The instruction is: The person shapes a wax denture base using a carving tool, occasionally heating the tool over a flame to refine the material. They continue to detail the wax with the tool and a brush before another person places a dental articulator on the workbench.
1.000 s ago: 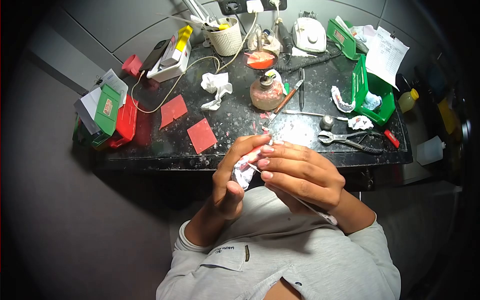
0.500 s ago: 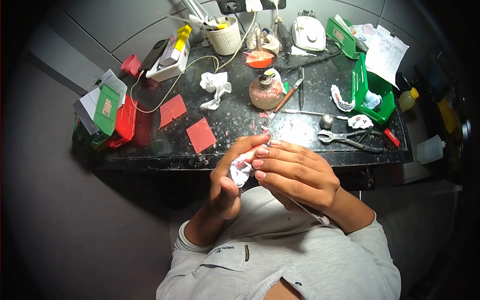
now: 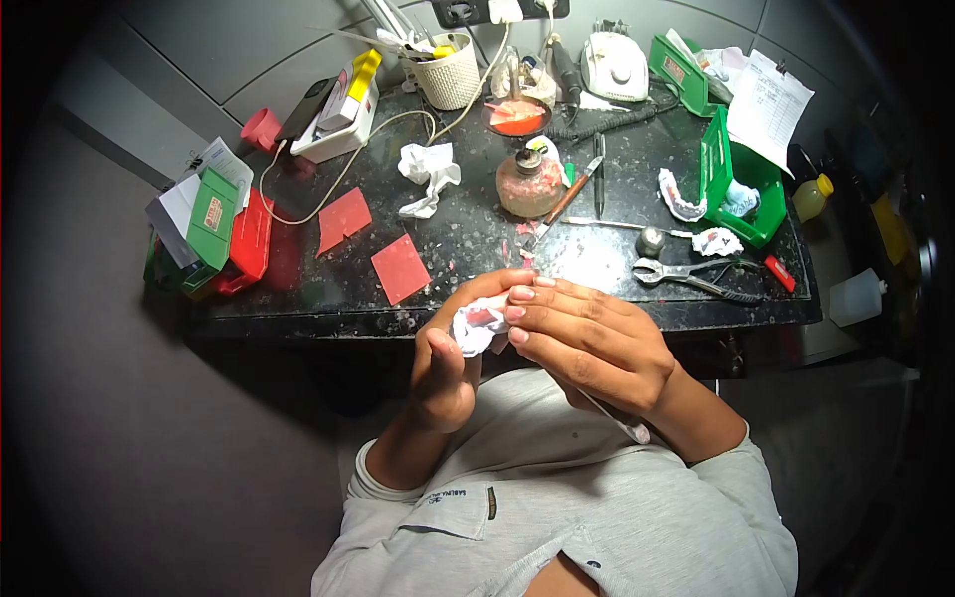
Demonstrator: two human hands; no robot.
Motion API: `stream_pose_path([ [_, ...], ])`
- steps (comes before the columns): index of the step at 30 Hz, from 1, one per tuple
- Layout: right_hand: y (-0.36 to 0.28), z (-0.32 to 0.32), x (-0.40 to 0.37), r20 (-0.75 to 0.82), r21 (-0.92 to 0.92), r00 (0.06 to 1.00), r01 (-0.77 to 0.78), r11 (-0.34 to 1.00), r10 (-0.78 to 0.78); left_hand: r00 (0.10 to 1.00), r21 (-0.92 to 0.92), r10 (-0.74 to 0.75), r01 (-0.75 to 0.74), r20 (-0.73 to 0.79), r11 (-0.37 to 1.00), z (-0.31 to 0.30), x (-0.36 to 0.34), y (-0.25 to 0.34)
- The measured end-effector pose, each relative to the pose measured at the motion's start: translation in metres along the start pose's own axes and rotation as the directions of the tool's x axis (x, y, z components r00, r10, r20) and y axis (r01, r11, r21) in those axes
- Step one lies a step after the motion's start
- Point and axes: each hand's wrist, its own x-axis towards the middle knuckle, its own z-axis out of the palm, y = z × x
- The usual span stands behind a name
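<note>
In front of my chest, my left hand point(image 3: 445, 383) cups a white plaster dental cast point(image 3: 468, 336) with pink wax point(image 3: 484, 316) on it. Its thumb stands up beside the cast and its index finger curves round the far side. Laid over the cast's right side are the fingertips of my right hand point(image 3: 607, 343), hiding that part. A thin-handled dental tool point(image 3: 637, 432) pokes out below my right palm, held there; its other end is hidden. Two pink wax sheets point(image 3: 401, 269) lie on the bench beyond my left hand.
A glass spirit lamp point(image 3: 529, 189), a wooden-handled knife point(image 3: 577, 195) and a dish of red wax point(image 3: 519, 121) stand or lie ahead. Rightward are cutting pliers point(image 3: 691, 271), another plaster cast point(image 3: 681, 197) and a green box point(image 3: 764, 204). Crumpled tissue point(image 3: 430, 179) lies left.
The cast has tipped and shifted slightly up and left, showing more of its wax. My left thumb has moved up and left. The tool's end has shifted slightly up-left.
</note>
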Motion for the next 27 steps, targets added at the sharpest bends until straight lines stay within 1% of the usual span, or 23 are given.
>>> stream_pose_path([
  [7,0.001,0.002,-0.003,0.007,0.026,1.000,-0.027,0.999,0.027,1.000,0.022,-0.009,0.009,0.015,1.000,-0.001,0.003,-0.001],
  [10,0.003,0.004,-0.005,0.003,0.053,0.999,-0.041,0.998,0.041,1.000,0.063,0.024,-0.024,0.004,0.998,0.002,0.005,0.001],
  [13,0.003,0.007,-0.004,-0.022,0.062,0.998,-0.049,0.997,0.050,0.999,0.091,0.023,-0.025,0.027,0.996,-0.003,0.005,0.000],
  [15,0.000,0.007,-0.004,-0.080,0.069,0.990,-0.113,0.991,0.118,0.998,0.125,0.010,-0.017,0.055,0.992,-0.005,0.006,0.001],
  [18,-0.001,0.008,-0.003,-0.106,0.095,0.985,-0.129,0.987,0.138,0.999,0.103,-0.015,0.010,0.051,0.995,-0.007,0.006,-0.001],
  [19,-0.001,0.009,-0.002,-0.106,0.094,0.985,-0.130,0.987,0.139,0.999,0.102,-0.016,0.011,0.052,0.995,-0.005,0.007,-0.002],
  [21,0.001,0.011,-0.002,-0.106,0.089,0.991,-0.073,0.993,0.082,1.000,0.075,0.026,-0.027,0.014,0.997,-0.001,0.008,-0.004],
  [27,0.000,0.012,-0.003,-0.074,0.040,0.993,-0.084,0.996,0.087,1.000,0.088,0.020,-0.018,-0.011,0.996,0.001,0.008,-0.003],
])
